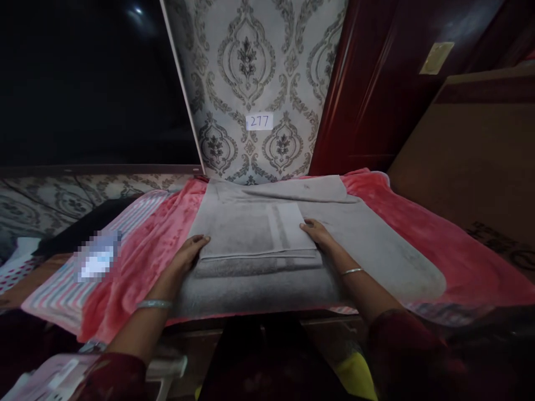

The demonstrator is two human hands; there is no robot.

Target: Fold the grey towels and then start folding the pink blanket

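A folded grey towel [244,225] lies in front of me, with a paler band running across its right part and its layered edges facing me. My left hand [193,252] is closed at the towel's left edge, thumb on top. On the opposite side, my right hand [316,232] pinches the right edge near the pale band. The undersides of both hands' fingers are partly hidden. Beneath the towel spreads a larger grey cloth [384,250], its far end folded over in a loose crease.
A pink plush blanket [422,234] lies under the grey cloth, over a striped cloth [67,289] at the left. Behind stands a large black screen [92,83]. A paper label [259,121] reads 277 on the wall. At right leans a cardboard box [472,167].
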